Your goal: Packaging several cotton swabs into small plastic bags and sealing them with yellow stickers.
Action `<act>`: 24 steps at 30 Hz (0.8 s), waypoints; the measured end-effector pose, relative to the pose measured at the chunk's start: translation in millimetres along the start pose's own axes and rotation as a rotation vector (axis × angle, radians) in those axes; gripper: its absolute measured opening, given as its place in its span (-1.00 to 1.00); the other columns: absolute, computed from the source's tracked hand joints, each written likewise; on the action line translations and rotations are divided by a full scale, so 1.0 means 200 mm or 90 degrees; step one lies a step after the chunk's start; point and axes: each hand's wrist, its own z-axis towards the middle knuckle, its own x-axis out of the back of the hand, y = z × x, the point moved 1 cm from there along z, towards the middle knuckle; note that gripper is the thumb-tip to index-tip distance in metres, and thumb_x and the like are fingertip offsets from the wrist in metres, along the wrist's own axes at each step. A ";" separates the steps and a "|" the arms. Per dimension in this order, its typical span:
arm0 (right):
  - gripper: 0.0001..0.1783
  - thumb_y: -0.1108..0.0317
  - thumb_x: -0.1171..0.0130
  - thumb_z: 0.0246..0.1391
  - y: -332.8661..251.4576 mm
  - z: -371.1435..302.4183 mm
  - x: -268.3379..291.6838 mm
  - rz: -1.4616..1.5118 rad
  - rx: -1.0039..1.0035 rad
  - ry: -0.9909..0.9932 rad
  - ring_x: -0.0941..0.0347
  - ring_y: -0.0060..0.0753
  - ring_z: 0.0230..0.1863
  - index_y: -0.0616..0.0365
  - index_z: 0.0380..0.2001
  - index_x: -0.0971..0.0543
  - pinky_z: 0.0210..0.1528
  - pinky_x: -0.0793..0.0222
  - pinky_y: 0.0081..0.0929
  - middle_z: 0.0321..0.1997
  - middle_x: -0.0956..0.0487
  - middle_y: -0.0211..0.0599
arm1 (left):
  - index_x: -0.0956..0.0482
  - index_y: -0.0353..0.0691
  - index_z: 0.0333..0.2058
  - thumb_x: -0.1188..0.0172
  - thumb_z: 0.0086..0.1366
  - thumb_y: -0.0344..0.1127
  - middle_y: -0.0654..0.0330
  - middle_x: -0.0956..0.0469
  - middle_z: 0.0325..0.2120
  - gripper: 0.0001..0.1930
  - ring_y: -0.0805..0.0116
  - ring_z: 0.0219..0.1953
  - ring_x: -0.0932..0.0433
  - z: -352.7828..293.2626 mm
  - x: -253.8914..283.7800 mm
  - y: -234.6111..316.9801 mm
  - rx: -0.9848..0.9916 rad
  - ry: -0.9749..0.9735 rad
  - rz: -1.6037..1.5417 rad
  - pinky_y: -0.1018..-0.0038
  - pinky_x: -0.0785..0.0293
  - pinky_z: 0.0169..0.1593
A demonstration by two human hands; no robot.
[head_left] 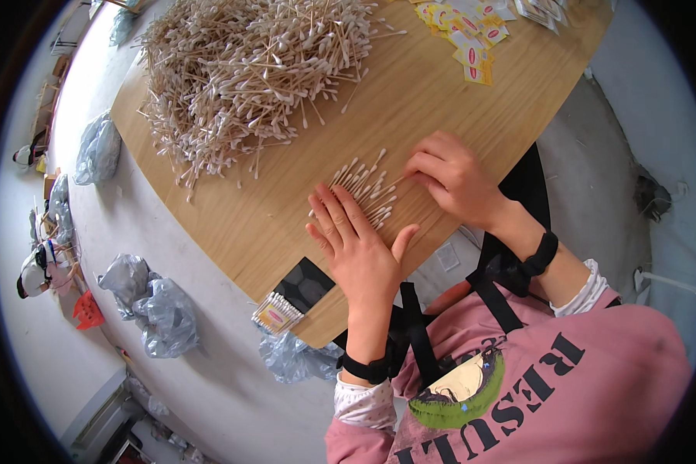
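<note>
My left hand lies flat with its fingers stretched out, over the left part of a small spread of cotton swabs on the wooden table. Just right of that spread, my right hand has its fingers curled in a pinch. A thin cotton swab stick seems to run from its fingertips toward the loose swabs. Farther off, a large heap of cotton swabs covers the far left of the table.
Yellow and white printed cards lie at the far right of the table. By the near left edge sit a black pad and a bundle of swabs with a yellow card. Grey plastic bags rest on the floor; other people are at left.
</note>
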 end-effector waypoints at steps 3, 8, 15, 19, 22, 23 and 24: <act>-0.86 0.53 -0.23 -0.07 0.02 0.00 0.05 -0.030 0.012 -0.010 -0.42 -0.12 -0.15 0.16 -0.37 -0.55 -0.07 -0.35 -0.22 -0.28 -0.49 -0.27 | 0.14 -0.47 0.41 -0.05 0.20 0.44 -0.18 0.15 0.45 0.17 -0.04 0.52 0.26 0.00 0.02 -0.02 -0.012 -0.011 0.019 0.06 0.34 0.49; -0.83 0.61 -0.12 -0.13 0.06 -0.02 0.17 -0.120 0.010 -0.090 -0.39 -0.06 -0.18 0.17 -0.38 -0.50 -0.12 -0.32 -0.22 -0.31 -0.45 -0.23 | 0.14 -0.46 0.41 -0.06 0.20 0.42 -0.17 0.13 0.45 0.16 -0.04 0.52 0.25 0.02 0.03 -0.05 -0.005 -0.010 -0.003 0.05 0.35 0.48; -0.91 0.48 -0.11 -0.11 -0.04 -0.13 0.14 -0.160 0.141 -0.179 -0.40 -0.17 -0.20 0.14 -0.44 -0.47 -0.10 -0.32 -0.30 -0.37 -0.45 -0.29 | 0.11 -0.39 0.43 0.06 0.49 -0.03 -0.13 0.09 0.45 -0.24 0.00 0.52 0.19 -0.14 0.11 -0.21 0.096 0.191 -0.228 0.13 0.32 0.48; -0.92 0.40 -0.11 -0.09 -0.19 -0.12 -0.08 -0.083 0.241 -0.136 -0.43 -0.29 -0.19 0.09 -0.45 -0.49 -0.07 -0.33 -0.36 -0.36 -0.46 -0.36 | 0.00 -0.40 0.40 0.07 0.51 -0.19 -0.11 0.01 0.44 -0.37 -0.01 0.50 0.10 -0.20 0.09 -0.21 0.155 0.249 -0.406 0.17 0.20 0.47; -0.90 0.38 -0.11 -0.07 -0.20 -0.03 -0.16 -0.066 0.208 -0.118 -0.44 -0.29 -0.17 0.10 -0.41 -0.51 -0.06 -0.34 -0.34 -0.33 -0.47 -0.36 | -0.31 -0.35 0.26 -0.06 0.44 -0.38 -0.08 -0.28 0.30 -0.54 -0.02 0.38 -0.20 -0.23 0.09 -0.22 0.111 0.267 -0.359 0.22 -0.06 0.39; -0.88 0.41 -0.15 -0.06 -0.21 0.00 -0.15 -0.038 0.194 -0.109 -0.44 -0.25 -0.16 0.11 -0.37 -0.53 -0.06 -0.34 -0.32 -0.30 -0.48 -0.34 | -0.42 -0.33 0.14 -0.13 0.38 -0.43 -0.03 -0.39 0.17 -0.63 0.02 0.26 -0.31 -0.22 0.11 -0.23 0.102 0.248 -0.340 0.22 -0.16 0.32; -0.88 0.41 -0.15 -0.06 -0.21 0.02 -0.14 -0.037 0.196 -0.110 -0.44 -0.25 -0.16 0.11 -0.37 -0.53 -0.06 -0.34 -0.32 -0.30 -0.48 -0.34 | -0.53 -0.30 0.01 -0.19 0.32 -0.49 0.01 -0.50 0.04 -0.72 0.05 0.15 -0.42 -0.20 0.11 -0.22 0.093 0.230 -0.323 0.23 -0.25 0.25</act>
